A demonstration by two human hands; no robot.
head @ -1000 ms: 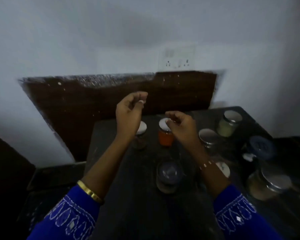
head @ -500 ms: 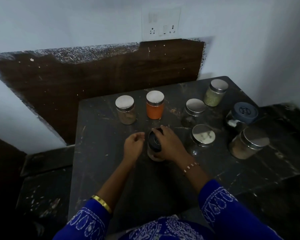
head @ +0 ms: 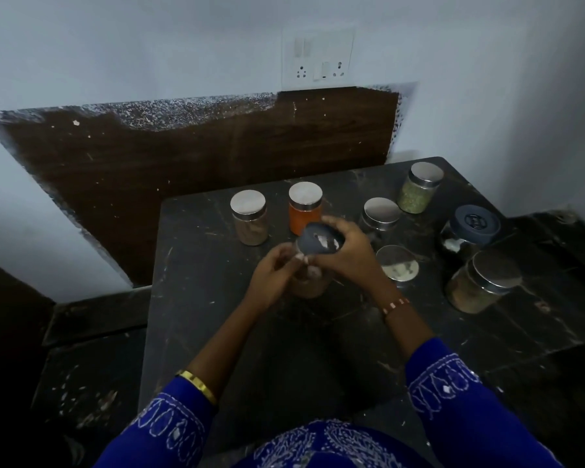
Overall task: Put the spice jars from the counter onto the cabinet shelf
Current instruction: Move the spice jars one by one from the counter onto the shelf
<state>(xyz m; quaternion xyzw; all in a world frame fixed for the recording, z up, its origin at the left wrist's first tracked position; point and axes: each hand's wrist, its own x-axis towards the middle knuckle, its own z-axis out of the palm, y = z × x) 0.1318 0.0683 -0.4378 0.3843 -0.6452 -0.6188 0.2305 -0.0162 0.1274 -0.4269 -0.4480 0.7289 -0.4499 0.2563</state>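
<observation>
eight jars in view on the dark table [head: 217, 332], one of them in hand. right hand [head: 348, 255] grips the dark-lidded jar [head: 320, 239] from the right side, fingers curled around the lid rim and upper glass. left hand [head: 271, 278] is on the same jar's left side lower down, fingers curled against the glass; thumb hidden, so cannot tell how firm that hold is. jar has brownish contents at the bottom and sits near the table's middle, tilted slightly toward the camera; cannot tell if its base is touching the table or lifted.

other jars, all upright on the table: tan-filled jar [head: 249, 217] with a steel lid at back left, orange-filled jar [head: 305, 206] just right of it and right behind the held jar, steel-lidded jar [head: 381, 214] further right with contents too dark to read, green-filled jar [head: 419, 187] at the back right corner. clear-lidded jar [head: 397, 266] is just right of the right wrist. blue-lidded jar [head: 470, 228] near the right edge, brown-filled jar [head: 485, 282] with a steel lid in front of it.

both arms wear blue embroidered sleeves [head: 453, 393], gold bangle [head: 198, 385] on the left wrist, beaded bracelet [head: 395, 305] on the right. dark wood panel [head: 183, 157] on the wall behind the table, switch and socket plate [head: 318, 59] above it. scene is dim.
</observation>
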